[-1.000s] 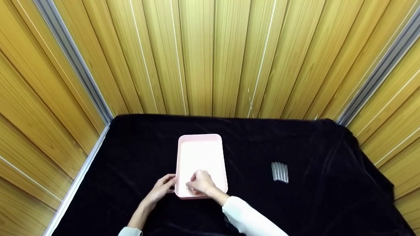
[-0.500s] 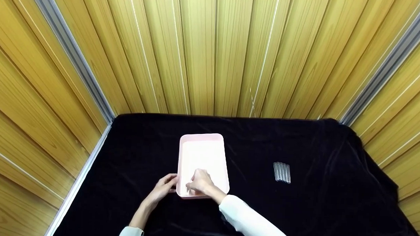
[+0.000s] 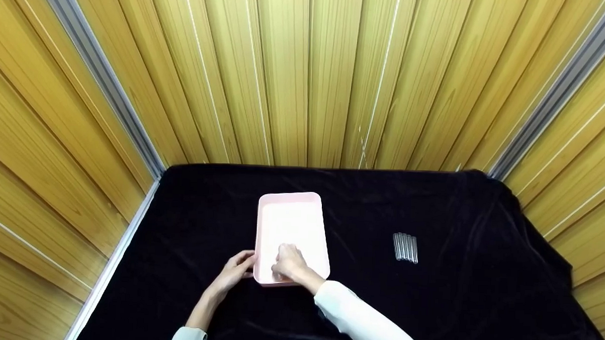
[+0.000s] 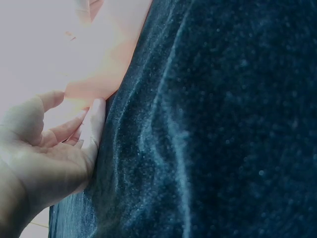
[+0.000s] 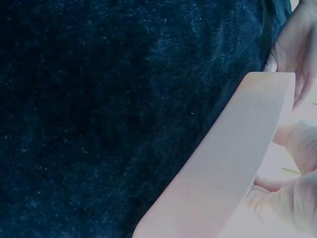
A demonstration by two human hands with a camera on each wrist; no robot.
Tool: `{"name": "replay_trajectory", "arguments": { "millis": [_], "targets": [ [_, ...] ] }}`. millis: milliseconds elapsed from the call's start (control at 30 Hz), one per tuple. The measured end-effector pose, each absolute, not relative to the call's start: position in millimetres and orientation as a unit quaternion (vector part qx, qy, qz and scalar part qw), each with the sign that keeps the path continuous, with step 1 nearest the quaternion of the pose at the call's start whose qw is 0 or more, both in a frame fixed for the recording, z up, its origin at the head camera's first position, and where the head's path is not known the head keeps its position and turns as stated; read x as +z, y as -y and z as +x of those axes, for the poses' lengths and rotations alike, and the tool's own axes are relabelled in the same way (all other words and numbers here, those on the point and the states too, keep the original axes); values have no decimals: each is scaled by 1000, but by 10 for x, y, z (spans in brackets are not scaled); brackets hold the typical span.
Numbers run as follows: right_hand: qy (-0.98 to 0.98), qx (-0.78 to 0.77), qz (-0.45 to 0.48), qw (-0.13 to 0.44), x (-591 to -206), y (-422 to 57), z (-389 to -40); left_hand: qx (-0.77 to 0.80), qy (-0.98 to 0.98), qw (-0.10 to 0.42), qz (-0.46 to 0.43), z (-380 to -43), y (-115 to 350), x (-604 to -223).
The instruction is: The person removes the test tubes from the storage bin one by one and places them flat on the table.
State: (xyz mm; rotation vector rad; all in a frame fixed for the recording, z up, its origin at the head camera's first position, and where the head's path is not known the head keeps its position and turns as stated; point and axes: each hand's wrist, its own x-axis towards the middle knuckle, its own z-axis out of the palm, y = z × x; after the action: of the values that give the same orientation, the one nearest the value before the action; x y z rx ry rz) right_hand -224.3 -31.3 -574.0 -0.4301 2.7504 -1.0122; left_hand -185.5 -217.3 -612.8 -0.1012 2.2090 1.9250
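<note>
A pale pink rectangular tray [image 3: 295, 225] lies on a black velvet cloth. Beside its left wall my left hand [image 3: 236, 273] rests, fingers fairly straight and touching the outside near the front corner; the left wrist view shows this hand [image 4: 54, 144] against the tray's wall [image 4: 94, 87]. My right hand [image 3: 291, 265] reaches over the front wall into the tray's near left part, fingers bent down toward the floor of the tray. Whatever lies under those fingers is hidden in the head view. In the right wrist view its fingers [image 5: 297, 196] are partly cut off behind the tray wall [image 5: 223, 153], in glare.
Several clear, slim tubes [image 3: 405, 247] lie side by side on the black cloth [image 3: 459, 296], to the right of the tray. Yellow wood-look panels [image 3: 331, 80] enclose the back and sides. Grey metal strips [image 3: 109, 82] run along the corners.
My right hand stays in the tray, with its thumb and fingers shifting slightly; a pale sliver seen by the thumb earlier no longer shows. The left hand keeps its place by the wall.
</note>
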Motion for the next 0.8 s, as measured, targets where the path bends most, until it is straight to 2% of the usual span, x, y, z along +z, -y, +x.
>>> {"name": "replay_trajectory", "arguments": {
  "millis": [333, 567, 800],
  "targets": [
    [-925, -310, -176, 128, -5652, 103, -2293, 645, -756, 101, -45, -1860, 2157, -6119],
    [-928, -311, -147, 144, -5568, -96, -2400, 640, -760, 99, -49, -1875, 2150, -6101],
    [-929, -323, -128, 126, -5384, -318, -2495, 643, -758, 103, -35, -1844, 2158, -6093]
  ]
}}
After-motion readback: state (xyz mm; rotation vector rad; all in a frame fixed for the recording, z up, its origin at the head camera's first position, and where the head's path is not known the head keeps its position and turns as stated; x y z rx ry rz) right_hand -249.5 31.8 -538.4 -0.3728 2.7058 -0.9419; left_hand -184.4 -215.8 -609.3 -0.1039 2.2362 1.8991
